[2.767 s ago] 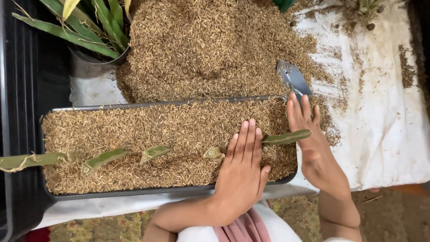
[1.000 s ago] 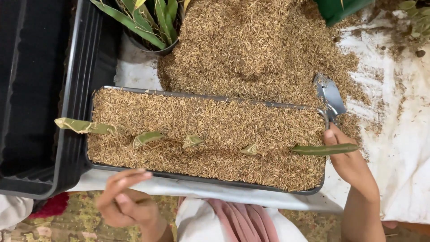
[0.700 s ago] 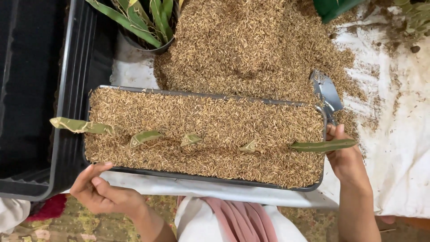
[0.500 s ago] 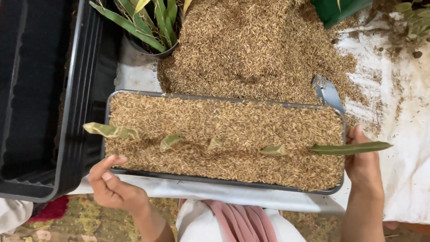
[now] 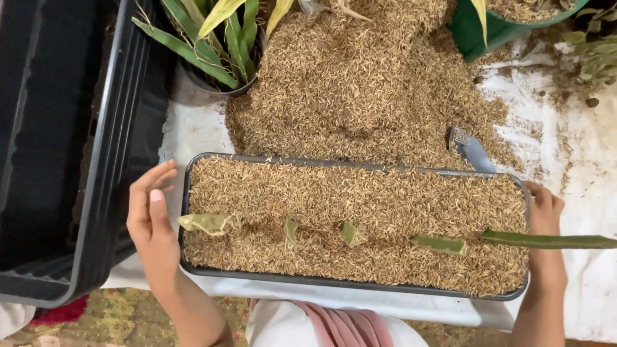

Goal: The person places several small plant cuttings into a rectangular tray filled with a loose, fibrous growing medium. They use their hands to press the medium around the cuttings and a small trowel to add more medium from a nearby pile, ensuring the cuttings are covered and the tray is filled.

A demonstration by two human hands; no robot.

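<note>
My left hand [image 5: 149,212] is at the short left end of the black tray [image 5: 193,270], palm flat to the outer wall, fingers spread & pointing up/away, thumb toward the rim. It's open, not clamped on anything; looks like it's touching the wall, but can't be sure of contact all the way. My right hand [image 5: 545,212] is at the opposite short end, fingers curled over the rim there, so closed on the tray's edge. A long green leaf [image 5: 553,241] sticks out over that end, just below the hand.

Key relation: tray's long axis runs left–right across my front, one hand at each end, tray between them. Both about equally near; the right has the actual hold, the left only presses.

Tray is full of brown husk [image 5: 360,199], w/ a row of leaf cuttings [image 5: 292,232] poking up along the long axis. It sits on a white sheet [image 5: 581,193]. Behind it: loose husk pile [image 5: 366,90], w/ a grey trowel [image 5: 472,151] just past the far right corner. Big black crate [image 5: 96,160] just left of my left hand. Potted plant [image 5: 218,45] further back.
</note>
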